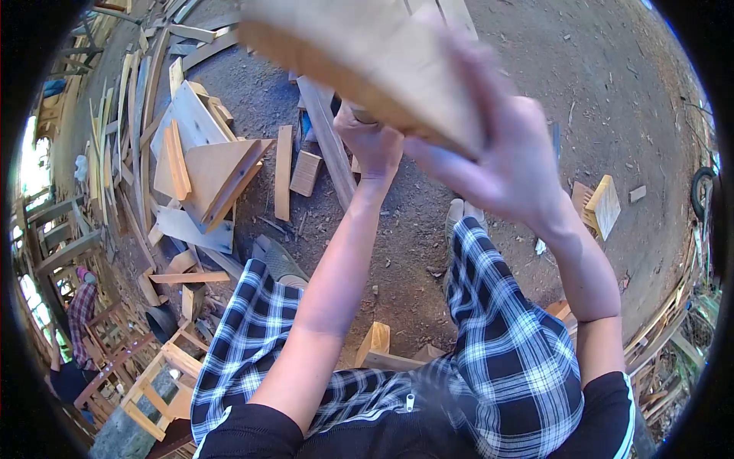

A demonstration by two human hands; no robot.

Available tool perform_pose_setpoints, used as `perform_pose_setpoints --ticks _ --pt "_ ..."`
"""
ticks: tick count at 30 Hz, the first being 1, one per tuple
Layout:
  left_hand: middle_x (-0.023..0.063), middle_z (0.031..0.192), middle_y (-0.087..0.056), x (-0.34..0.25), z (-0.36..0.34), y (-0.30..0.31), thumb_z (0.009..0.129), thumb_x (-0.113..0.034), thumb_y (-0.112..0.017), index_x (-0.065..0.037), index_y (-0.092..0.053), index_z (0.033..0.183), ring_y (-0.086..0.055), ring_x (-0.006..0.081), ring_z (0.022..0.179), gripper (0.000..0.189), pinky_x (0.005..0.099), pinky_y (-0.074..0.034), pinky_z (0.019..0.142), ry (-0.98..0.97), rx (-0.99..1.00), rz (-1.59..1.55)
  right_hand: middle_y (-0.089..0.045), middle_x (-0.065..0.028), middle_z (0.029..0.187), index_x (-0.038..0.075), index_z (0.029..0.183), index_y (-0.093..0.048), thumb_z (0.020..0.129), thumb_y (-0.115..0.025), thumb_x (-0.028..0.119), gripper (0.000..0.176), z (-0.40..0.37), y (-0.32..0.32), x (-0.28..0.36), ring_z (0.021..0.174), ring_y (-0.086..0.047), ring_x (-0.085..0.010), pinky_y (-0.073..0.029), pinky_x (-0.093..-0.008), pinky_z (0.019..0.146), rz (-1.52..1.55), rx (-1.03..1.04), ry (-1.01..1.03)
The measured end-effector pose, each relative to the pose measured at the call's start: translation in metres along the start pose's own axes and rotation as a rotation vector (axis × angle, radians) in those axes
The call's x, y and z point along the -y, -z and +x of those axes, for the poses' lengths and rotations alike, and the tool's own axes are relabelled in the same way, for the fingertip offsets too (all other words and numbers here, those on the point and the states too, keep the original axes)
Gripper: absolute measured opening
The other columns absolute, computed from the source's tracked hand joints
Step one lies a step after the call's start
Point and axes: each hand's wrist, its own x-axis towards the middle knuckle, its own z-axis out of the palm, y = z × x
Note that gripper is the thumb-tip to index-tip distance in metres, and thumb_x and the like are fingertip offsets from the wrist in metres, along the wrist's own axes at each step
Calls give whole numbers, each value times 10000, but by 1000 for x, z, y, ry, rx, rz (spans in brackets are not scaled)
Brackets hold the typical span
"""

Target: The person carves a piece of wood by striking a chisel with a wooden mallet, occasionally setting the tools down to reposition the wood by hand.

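A thick, pale wooden board (359, 57), smeared by motion, is raised close to the camera at the top of the view. My right hand (497, 145) grips its right end, fingers along the edge and thumb below. Under the board, my left hand (368, 141) is closed in a fist; what it holds is mostly hidden, with only a small dark and tan part showing above the fist. A long grey plank (327, 141) lies on the ground behind the left hand. Beside it are a short wood block (306, 173) and a narrow strip (283, 172).
Stacked wood panels (222, 176) and offcuts cover the ground at left. A small slatted wood piece (604, 206) lies at right. Wooden frames (164, 382) stand at lower left, near another person (80, 321). More scrap wood (665, 359) is piled at lower right.
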Motion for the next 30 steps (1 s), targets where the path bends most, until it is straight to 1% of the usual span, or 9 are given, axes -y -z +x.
perform_pose_setpoints --ticks 1,2,8,10,13,15,17,20,30 --pt "91 791 -679 -17 -5 7 720 10 -630 41 -614 872 -652 139 767 156 259 -497 698 210 26 -67 -679 -206 948 120 1418 -372 699 -736 227 813 0 -2 -5 841 -700 -311 -549 -371 746 -160 200 -109" --pt "91 791 -679 -16 -4 6 720 10 -630 41 -614 872 -652 139 767 156 259 -497 698 208 31 -67 -679 -206 948 120 1418 -372 699 -736 227 813 1 1 -6 841 -700 -311 -549 -371 746 -159 196 -111" --pt "89 689 -630 -11 -14 -1 720 4 -626 11 -607 819 -638 150 664 101 260 -491 643 233 19 -16 -671 -217 990 123 1417 -375 695 -737 225 815 -6 3 -8 892 -692 -317 -536 -389 776 149 -153 66" --pt "83 660 -621 -12 -14 -9 720 -17 -662 7 -616 778 -626 137 631 78 260 -489 619 -20 48 18 -613 -226 1172 96 1415 -365 713 -727 288 812 -10 12 -5 1079 -627 -311 -493 -380 906 -10 252 -292" --pt "57 657 -626 -15 -8 -3 742 -51 -694 -23 -629 737 -612 104 643 71 261 -483 598 32 27 83 -621 -214 1164 109 1416 -364 735 -707 339 797 -20 2 -28 1068 -631 -326 -487 -395 913 -12 142 -223" --pt "36 715 -631 -21 2 4 786 -41 -668 -37 -612 731 -598 99 625 79 259 -464 561 346 -140 -6 -680 -223 908 156 1440 -324 753 -693 430 826 -24 -1 -38 804 -698 -334 -567 -411 735 53 -68 -99" --pt "-10 680 -546 -17 16 19 849 -131 -682 -46 -546 804 -456 20 454 167 174 -332 383 413 -297 -239 -675 -228 949 146 1436 -327 761 -691 437 820 -29 4 -44 837 -694 -331 -561 -409 756 49 -52 -171" --pt "-51 505 -388 -14 34 44 913 -136 -615 -129 -415 706 -317 30 372 288 206 -284 350 311 -273 -280 -662 -231 1021 134 1429 -333 776 -682 459 808 -42 10 -54 897 -684 -328 -551 -410 793 36 -43 -264" --pt "-50 520 -424 -15 21 26 917 -160 -629 -98 -435 718 -354 4 398 285 185 -267 366 326 -196 -333 -634 -232 1096 137 1417 -348 801 -641 512 778 -51 4 -61 997 -649 -343 -518 -448 875 63 -46 -319"
